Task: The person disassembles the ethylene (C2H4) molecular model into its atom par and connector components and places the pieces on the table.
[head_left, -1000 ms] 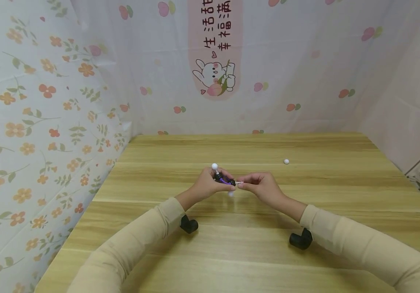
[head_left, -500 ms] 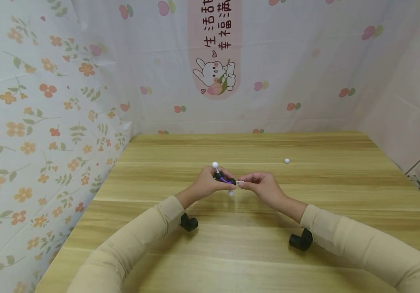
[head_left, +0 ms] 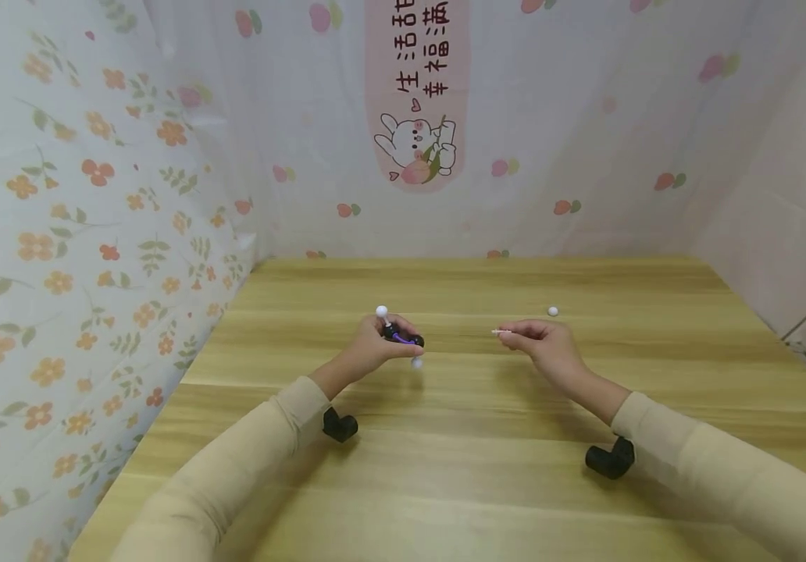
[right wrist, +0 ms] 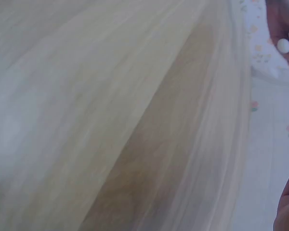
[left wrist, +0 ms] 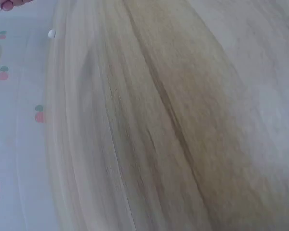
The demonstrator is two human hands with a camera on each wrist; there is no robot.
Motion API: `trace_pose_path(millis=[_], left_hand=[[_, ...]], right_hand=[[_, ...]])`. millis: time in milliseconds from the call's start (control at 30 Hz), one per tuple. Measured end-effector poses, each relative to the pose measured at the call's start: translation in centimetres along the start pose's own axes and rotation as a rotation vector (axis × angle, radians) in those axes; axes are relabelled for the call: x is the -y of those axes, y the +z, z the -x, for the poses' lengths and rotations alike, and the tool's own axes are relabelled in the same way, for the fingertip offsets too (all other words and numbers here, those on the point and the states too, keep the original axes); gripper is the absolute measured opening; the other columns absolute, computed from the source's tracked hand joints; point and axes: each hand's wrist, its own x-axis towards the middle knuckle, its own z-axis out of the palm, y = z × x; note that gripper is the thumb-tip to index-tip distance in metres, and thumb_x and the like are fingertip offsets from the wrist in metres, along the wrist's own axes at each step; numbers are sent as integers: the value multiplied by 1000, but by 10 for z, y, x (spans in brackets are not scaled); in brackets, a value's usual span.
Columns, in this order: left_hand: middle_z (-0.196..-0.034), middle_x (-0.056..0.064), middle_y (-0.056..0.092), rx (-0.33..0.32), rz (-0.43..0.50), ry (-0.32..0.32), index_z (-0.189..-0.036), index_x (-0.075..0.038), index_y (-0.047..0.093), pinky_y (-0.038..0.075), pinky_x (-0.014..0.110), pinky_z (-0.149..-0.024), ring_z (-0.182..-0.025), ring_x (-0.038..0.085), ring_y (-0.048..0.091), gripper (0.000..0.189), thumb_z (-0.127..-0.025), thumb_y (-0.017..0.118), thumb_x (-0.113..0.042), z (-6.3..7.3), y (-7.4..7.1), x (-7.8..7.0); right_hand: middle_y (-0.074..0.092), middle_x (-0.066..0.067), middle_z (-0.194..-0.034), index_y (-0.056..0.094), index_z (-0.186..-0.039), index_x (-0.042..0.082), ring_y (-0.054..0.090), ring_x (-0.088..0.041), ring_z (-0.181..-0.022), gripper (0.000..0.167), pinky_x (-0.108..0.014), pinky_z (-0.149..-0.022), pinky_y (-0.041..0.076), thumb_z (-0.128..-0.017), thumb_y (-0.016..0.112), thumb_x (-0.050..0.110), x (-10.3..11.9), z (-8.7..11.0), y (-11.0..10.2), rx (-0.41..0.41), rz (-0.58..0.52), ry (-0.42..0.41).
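Note:
In the head view my left hand grips a ball-and-stick molecular model above the table. It has two black balls joined by a purple link, with a white ball sticking up and another white ball below. To the right, my right hand pinches a thin white connector stick between thumb and fingertips, apart from the model. The right wrist view catches the left hand with a white ball of the model; only part of the right hand shows there.
A loose white ball lies on the wooden table, just behind the right hand. Black elbow-shaped pieces sit by both cuffs. A floral curtain hangs at the left and a printed sheet stands behind the table.
The hands have drawn apart: the left moved left with the model, the right moved right. The white stick has come away from the black ball and stays in the right fingers.

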Motion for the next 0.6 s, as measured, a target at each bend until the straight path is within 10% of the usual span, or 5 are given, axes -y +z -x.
trace_pose_path(millis=[600], left_hand=[[-103,10,67,43,17,46,-97,5,67,54,29,-78,-92,22,64,23,-77,79,4,2,6,2]], right_hand=[[71,-10,-106,64,-121,-7,67,-13,-91,40,-45,-91,50,-90,72,16,-6,-26,10,83,-40,89]])
